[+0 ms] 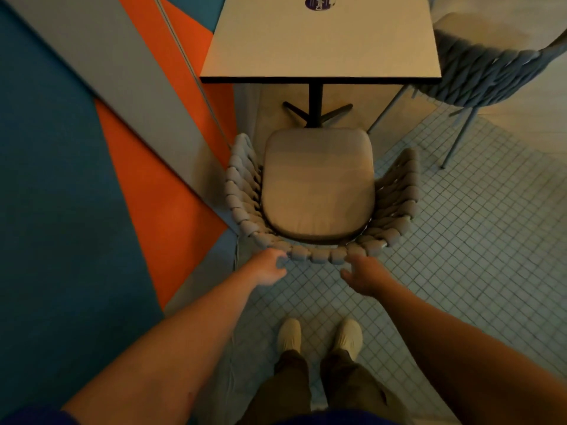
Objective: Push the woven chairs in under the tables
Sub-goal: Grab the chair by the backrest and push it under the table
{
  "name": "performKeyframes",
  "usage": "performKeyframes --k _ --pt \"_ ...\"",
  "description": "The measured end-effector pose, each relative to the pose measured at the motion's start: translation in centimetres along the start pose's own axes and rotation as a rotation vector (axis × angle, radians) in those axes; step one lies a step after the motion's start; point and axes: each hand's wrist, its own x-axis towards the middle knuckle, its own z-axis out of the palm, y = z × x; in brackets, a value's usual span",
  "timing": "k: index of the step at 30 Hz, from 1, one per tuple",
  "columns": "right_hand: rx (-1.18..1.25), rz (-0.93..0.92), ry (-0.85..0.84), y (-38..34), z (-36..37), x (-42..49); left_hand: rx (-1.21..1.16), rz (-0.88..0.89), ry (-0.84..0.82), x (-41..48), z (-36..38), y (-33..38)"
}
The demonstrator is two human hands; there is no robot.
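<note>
Near woven chair (242,191): grey chunky weave, w/ beige cushion (319,182). The table (322,41): pale cream top, dark edge, black base (316,102); round purple sticker (319,1) w/ white lettering at far edge. Far-right chair (478,78): blue-grey weave, grey legs. Floor tiles (460,240), right: pale grey-blue, small sq. grid. Left: diagonal panels (46,148) in teal, orange & grey. Near: cream shoes (290,332), dark olive trousers (291,384).

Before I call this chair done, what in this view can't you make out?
Head view only:
- Legs of the near chair, hidden under its cushion.
- Second chair, cut off by the right edge.
- Sticker on the table, cut by the top edge, text blurred.
- Left hand at the chair back: grip or mere touch, unclear.
</note>
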Motion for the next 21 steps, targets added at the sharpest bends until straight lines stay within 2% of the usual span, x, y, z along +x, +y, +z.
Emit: performKeyframes --k 3,6,12,21 --pt "-0.130 -0.044 -0.112 -1.2 -1.5 -1.1 0.092 0.028 -0.018 -1.3 -0.3 -0.3" --pt "-0.194 -0.091 -0.086 -1.7 -2.5 -2.0 0.215 0.066 -0.022 -2.5 -0.6 -0.4" --pt "-0.173 -0.155 -0.007 -2.1 -3.6 -2.4 0.289 0.165 0.048 -3.1 -2.3 0.9" --pt "-0.051 -0.060 0.014 -1.6 -3.7 -3.7 0.357 0.239 -0.005 -1.1 -3.6 3.6"
